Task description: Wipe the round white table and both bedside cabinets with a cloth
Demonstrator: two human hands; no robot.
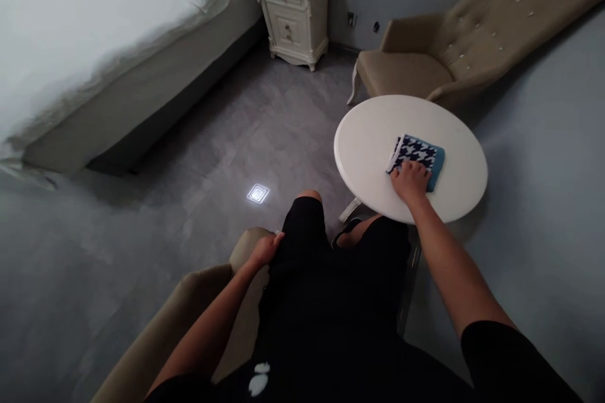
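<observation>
A small folded cloth (416,150), dark and white houndstooth with a teal edge, lies on the round white table (362,138). My right hand (410,180) is on its near side, fingers curled over the fabric, and the palm hides part of it. Beside my left thigh, my left hand (265,249) is closed with its fingers pressed together, close to the chair's armrest. A pale spot shows at the fingertips, too small to name.
A tan tufted armchair (406,72) stands behind the table, by the wall. At the back is a white nightstand (295,12) with drawers. A bed (94,31) with white bedding fills the left. On the grey floor glows a bright square pattern (258,193).
</observation>
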